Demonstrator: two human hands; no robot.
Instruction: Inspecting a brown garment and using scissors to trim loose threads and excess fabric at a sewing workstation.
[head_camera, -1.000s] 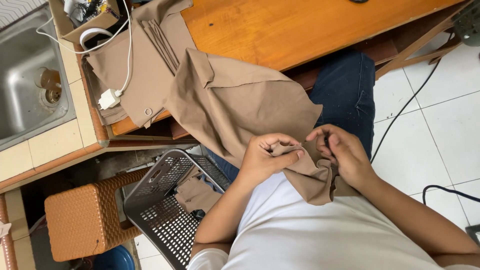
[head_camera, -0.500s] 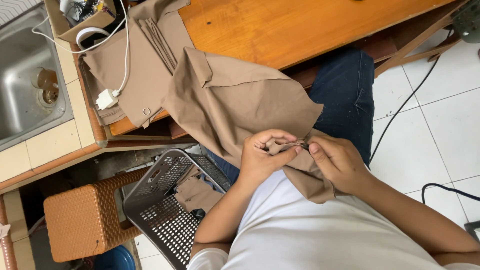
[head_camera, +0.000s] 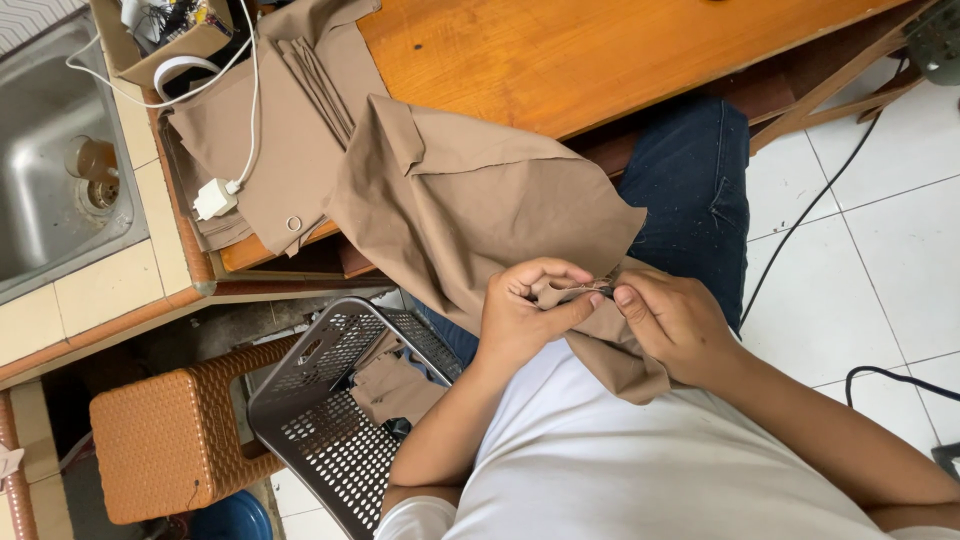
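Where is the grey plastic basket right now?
In the head view, lower left: the grey basket sits beside the brown woven stool, below the left hand.

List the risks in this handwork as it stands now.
The left hand and right hand pinch the brown fabric around a thin tool too small to identify; if pointed, it might prick a fingertip. The cloth draping off the wooden table may slide down toward the grey basket.
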